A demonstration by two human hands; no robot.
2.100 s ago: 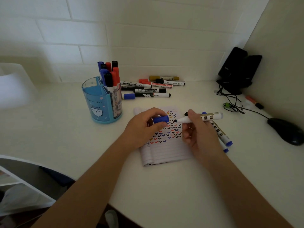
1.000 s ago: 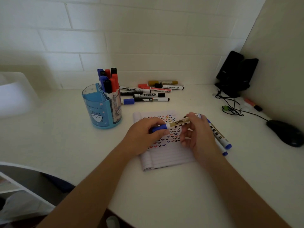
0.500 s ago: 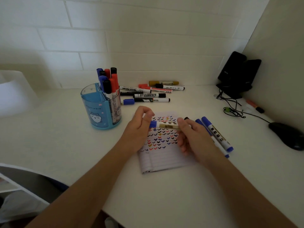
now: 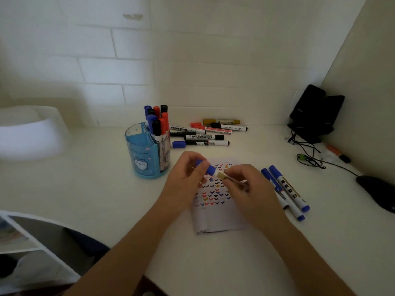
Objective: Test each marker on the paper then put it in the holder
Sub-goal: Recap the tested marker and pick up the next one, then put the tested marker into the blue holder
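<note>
The marker point(image 4: 215, 173) is held across both hands just above the paper point(image 4: 215, 210), its blue cap toward the holder point(image 4: 147, 153) and its white barrel running right. On the far left of the counter point(image 4: 85, 189) sits a white container point(image 4: 32, 133), and the blue holder stands upright nearer the middle, with capped blue, red and black markers point(image 4: 157, 122) sticking up out of one compartment. The left hand point(image 4: 186, 180) comes in from the lower left with the forearm angled up, its grip closed on the blue cap end between thumb and fingertips. The right hand point(image 4: 250, 189) reaches in from the lower right, fingers curled, its grip closed on the barrel just beside the cap. The paper lies flat under both hands, covered in rows of small coloured ticks. Behind it, near the wall, loose markers point(image 4: 205, 133) lie in a cluster. Just right of the paper two blue-capped markers point(image 4: 286, 191) lie side by side, and a black mouse point(image 4: 378, 191) sits at the far right edge.
</note>
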